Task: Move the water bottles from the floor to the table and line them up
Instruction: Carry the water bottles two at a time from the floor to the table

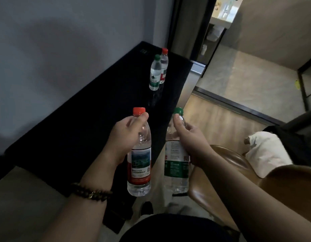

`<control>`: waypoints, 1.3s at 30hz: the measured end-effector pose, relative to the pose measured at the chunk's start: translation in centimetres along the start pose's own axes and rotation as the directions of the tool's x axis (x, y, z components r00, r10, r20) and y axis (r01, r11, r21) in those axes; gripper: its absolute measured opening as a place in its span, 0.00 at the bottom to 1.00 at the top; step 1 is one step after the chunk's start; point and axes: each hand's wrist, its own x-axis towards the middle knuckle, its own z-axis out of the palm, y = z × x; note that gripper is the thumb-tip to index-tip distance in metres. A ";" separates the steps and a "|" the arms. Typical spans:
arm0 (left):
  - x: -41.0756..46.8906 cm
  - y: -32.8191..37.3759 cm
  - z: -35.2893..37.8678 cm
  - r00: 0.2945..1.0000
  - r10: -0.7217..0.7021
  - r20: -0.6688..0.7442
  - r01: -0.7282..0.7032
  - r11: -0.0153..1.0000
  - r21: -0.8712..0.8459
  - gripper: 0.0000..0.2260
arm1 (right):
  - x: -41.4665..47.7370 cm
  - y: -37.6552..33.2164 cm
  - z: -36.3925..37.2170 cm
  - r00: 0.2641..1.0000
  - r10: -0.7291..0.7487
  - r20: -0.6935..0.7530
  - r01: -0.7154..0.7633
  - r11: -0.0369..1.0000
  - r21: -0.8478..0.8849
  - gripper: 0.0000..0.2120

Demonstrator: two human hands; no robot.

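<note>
My left hand (124, 132) grips a red-capped water bottle (139, 165) by its neck, holding it upright in the air over the near edge of the black table (77, 119). My right hand (189, 137) grips a green-capped bottle (176, 170) by its neck, upright, just off the table's right edge. Two more bottles stand close together on the far part of the table: a green-capped one (155, 74) in front and a red-capped one (164, 64) right behind it.
A grey wall runs along the table's left side. A brown chair (238, 172) with a white cushion (268, 152) stands at the right. Wooden floor (217, 119) and a dark threshold lead to a tiled room beyond. My legs show at the bottom.
</note>
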 end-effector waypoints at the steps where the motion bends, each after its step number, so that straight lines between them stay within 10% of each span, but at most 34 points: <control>1: 0.7 -0.1 0.0 1.000 0.010 -0.028 -0.010 1.000 0.006 0.31 | 1.1 -0.4 0.2 1.000 -0.002 0.013 0.002 1.000 -0.012 0.30; 21: 19.7 3.6 3.7 0.836 0.150 -0.528 -0.022 0.971 0.239 0.20 | 30.7 -10.9 0.7 0.875 -0.183 0.449 0.260 0.959 -0.115 0.26; 39: 33.6 6.3 13.1 0.928 0.059 -0.368 0.108 0.902 0.418 0.13 | 49.9 -16.7 -9.9 0.494 -0.214 0.842 0.649 0.736 -0.194 0.21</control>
